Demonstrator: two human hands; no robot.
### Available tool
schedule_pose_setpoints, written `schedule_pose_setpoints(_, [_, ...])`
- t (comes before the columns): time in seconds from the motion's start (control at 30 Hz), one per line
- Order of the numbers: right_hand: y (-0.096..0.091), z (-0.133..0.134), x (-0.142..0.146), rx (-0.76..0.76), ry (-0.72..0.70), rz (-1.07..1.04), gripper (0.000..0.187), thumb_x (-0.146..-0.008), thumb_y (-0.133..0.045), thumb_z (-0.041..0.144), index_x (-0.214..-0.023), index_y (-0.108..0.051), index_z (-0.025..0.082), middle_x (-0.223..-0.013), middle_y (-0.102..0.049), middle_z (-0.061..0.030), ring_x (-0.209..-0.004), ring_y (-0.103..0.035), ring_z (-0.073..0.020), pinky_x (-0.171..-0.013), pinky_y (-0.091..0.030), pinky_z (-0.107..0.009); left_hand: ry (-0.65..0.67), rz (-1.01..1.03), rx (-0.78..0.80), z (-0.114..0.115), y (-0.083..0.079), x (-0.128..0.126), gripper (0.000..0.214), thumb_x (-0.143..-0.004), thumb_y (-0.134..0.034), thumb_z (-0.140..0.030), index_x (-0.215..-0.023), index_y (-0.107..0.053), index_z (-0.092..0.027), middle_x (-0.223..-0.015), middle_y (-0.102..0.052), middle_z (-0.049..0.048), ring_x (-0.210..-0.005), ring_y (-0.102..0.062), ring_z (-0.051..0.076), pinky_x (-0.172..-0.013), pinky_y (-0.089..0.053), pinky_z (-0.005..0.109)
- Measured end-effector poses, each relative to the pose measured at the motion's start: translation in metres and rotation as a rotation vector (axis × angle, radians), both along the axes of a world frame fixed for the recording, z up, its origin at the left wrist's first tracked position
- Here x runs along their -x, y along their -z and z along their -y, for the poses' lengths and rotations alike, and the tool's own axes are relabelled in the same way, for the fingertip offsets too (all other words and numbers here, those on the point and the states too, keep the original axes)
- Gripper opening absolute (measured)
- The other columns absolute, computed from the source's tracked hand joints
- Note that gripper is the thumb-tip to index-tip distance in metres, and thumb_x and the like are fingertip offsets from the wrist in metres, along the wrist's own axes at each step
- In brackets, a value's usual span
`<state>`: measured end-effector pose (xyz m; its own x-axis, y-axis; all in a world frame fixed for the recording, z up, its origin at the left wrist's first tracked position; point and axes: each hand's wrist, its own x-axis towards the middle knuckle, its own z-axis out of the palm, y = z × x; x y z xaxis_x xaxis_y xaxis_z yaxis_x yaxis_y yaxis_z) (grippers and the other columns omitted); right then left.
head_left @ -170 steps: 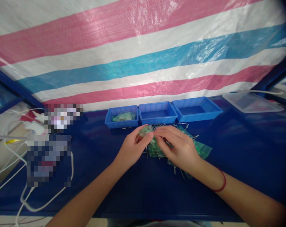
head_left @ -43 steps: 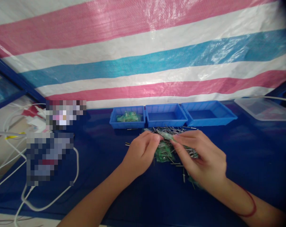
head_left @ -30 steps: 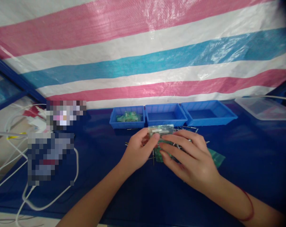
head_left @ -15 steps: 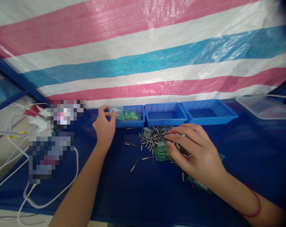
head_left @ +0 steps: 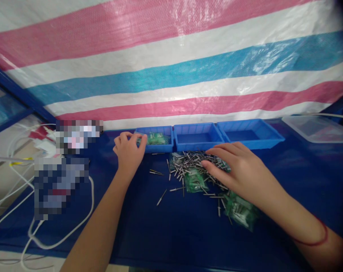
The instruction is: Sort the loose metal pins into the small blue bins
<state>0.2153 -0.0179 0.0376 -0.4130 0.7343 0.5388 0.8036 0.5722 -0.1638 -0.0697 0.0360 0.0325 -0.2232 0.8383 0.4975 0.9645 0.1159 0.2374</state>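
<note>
So I was standing right there, and the person's left hand [head_left: 130,153] was at the near left corner of a blue rectangular plastic bin [head_left: 164,147], leftmost of three in a row. Thumb and fingers looked slightly parted, but I couldn't tell if they were gripping anything. Inside that bin sat some see-through green plastic packets [head_left: 158,138].

The right hand [head_left: 209,157] hung over the near-right part of a messy heap of thin silver metal pins [head_left: 188,160], thumb apart from the fingers; couldn't tell if the tips touched any. One flat green plastic packet [head_left: 195,180] lay at the heap's near edge, and a crinkled green plastic packet [head_left: 242,211] was just below that palm. A few loose pins were scattered leftward on the shiny dark blue tabletop [head_left: 160,234].
</note>
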Motion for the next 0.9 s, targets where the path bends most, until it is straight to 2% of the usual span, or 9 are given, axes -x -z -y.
schedule_pose_setpoints(0.1, [0.011,-0.004,-0.004,0.038,0.068,0.197,0.044,-0.086,-0.053,0.051,-0.108,-0.065,0.015,-0.1,-0.067,-0.013,-0.092,-0.06,-0.0291,-0.079,-0.047,-0.043,0.034,-0.053,-0.006,0.004,0.001,-0.003,0.032,-0.089,-0.048,-0.046,-0.091,-0.071,-0.024,-0.113,-0.06,0.0099,-0.108,-0.045,0.033,-0.085,-0.038,0.047])
schedule_pose_setpoints(0.23, [0.022,-0.005,-0.006,0.099,0.097,0.315,0.047,-0.086,-0.054,0.049,-0.115,-0.062,0.013,-0.109,-0.065,-0.0148,-0.093,-0.062,-0.0295,-0.073,-0.048,-0.041,0.086,-0.066,0.056,0.007,0.002,-0.005,0.032,-0.091,-0.047,-0.046,-0.092,-0.07,-0.023,-0.111,-0.065,0.0088,-0.111,-0.044,0.034,-0.09,-0.033,0.052])
schedule_pose_setpoints(0.37, [0.022,-0.006,-0.007,0.151,0.06,0.299,0.042,-0.087,-0.053,0.045,-0.115,-0.062,0.013,-0.107,-0.066,-0.0134,-0.093,-0.064,-0.0276,-0.078,-0.049,-0.041,0.114,-0.053,0.094,0.009,0.002,-0.006,0.032,-0.092,-0.046,-0.045,-0.098,-0.068,-0.023,-0.109,-0.067,0.0086,-0.112,-0.045,0.033,-0.094,-0.029,0.054])
schedule_pose_setpoints(0.47, [0.019,-0.007,-0.012,0.182,0.017,0.244,0.042,-0.086,-0.056,0.044,-0.116,-0.061,0.015,-0.104,-0.067,-0.012,-0.093,-0.064,-0.0267,-0.079,-0.049,-0.04,0.112,-0.06,0.057,0.01,0.002,-0.007,0.032,-0.091,-0.047,-0.046,-0.102,-0.068,-0.024,-0.112,-0.066,0.0084,-0.114,-0.045,0.033,-0.095,-0.03,0.052])
schedule_pose_setpoints(0.57, [0.017,-0.007,-0.022,0.227,-0.003,0.197,0.053,-0.081,-0.059,0.052,-0.12,-0.058,0.016,-0.108,-0.066,-0.012,-0.092,-0.065,-0.0275,-0.077,-0.05,-0.041,0.122,-0.072,0.0,0.012,0.003,-0.011,0.032,-0.09,-0.05,-0.046,-0.106,-0.067,-0.024,-0.115,-0.065,0.0078,-0.118,-0.043,0.032,-0.095,-0.031,0.05])
schedule_pose_setpoints(0.67, [0.018,-0.004,-0.034,0.307,-0.005,0.175,0.063,-0.074,-0.062,0.061,-0.116,-0.057,0.014,-0.108,-0.065,-0.0134,-0.093,-0.064,-0.0298,-0.078,-0.05,-0.042,0.15,-0.066,-0.04,0.015,0.002,-0.015,0.03,-0.089,-0.052,-0.044,-0.106,-0.067,-0.024,-0.116,-0.064,0.0073,-0.121,-0.041,0.031,-0.098,-0.03,0.048])
schedule_pose_setpoints(0.77, [0.019,-0.003,-0.043,0.386,-0.022,0.188,0.057,-0.071,-0.067,0.057,-0.109,-0.057,0.015,-0.105,-0.064,-0.0132,-0.092,-0.063,-0.0304,-0.079,-0.05,-0.043,0.19,-0.059,-0.076,0.017,0.0,-0.019,0.027,-0.089,-0.054,-0.041,-0.104,-0.068,-0.024,-0.116,-0.064,0.0064,-0.122,-0.041,0.031,-0.099,-0.03,0.046])
schedule_pose_setpoints(0.9, [0.02,-0.004,-0.047,0.444,-0.022,0.229,0.04,-0.076,-0.066,0.043,-0.105,-0.056,0.017,-0.1,-0.063,-0.0109,-0.087,-0.064,-0.028,-0.075,-0.05,-0.042,0.259,-0.06,-0.13,0.021,-0.002,-0.024,0.024,-0.088,-0.056,-0.039,-0.101,-0.069,-0.024,-0.112,-0.066,0.0051,-0.121,-0.043,0.031,-0.1,-0.031,0.046])
